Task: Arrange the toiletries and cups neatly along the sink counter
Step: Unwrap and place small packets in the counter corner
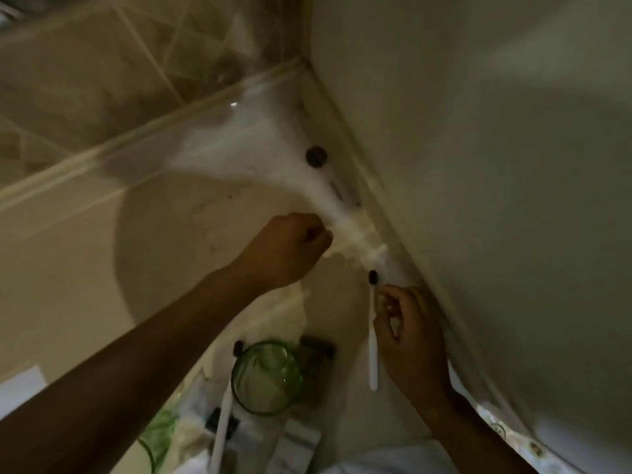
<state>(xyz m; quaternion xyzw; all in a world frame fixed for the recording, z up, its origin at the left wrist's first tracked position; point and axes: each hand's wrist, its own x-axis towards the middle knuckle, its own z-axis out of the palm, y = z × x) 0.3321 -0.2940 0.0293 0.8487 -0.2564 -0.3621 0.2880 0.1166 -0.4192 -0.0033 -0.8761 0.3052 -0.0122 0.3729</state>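
- Dim, blurred view down at the table (pixel 68 254) and the sink (pixel 191 213) set in it.
- The right hand (pixel 410 340) pinches a white toothbrush (pixel 373 340) near its upper part, thumb and fingers curled round the handle.
- The toothbrush runs nearly straight up and down the picture, dark head (pixel 372 277) at the far end, handle tip hanging free below the hand.
- The brush head sits just beside the white tap (pixel 359 241), close to the back wall (pixel 478 165).
- The left hand (pixel 290 251) is a closed fist against the near side of that tap; its fingers are curled, but the blur hides whether they grip the tap or only press on it.
- The two hands are near each other, the left a little farther out, with the brush head between them.
- A dark round knob (pixel 316 156) sits farther along the back ledge.
- Close to the person, a green glass cup (pixel 265 378) stands upright, well below the left forearm and just left of the toothbrush handle.
- A second white brush (pixel 222 429) leans by the cup, its dark head (pixel 238 347) beside the rim.
- Pale packets (pixel 297 446) lie around the cup's base, too blurred to tell what they are.
- Another green rim (pixel 148 449) shows at the bottom edge.
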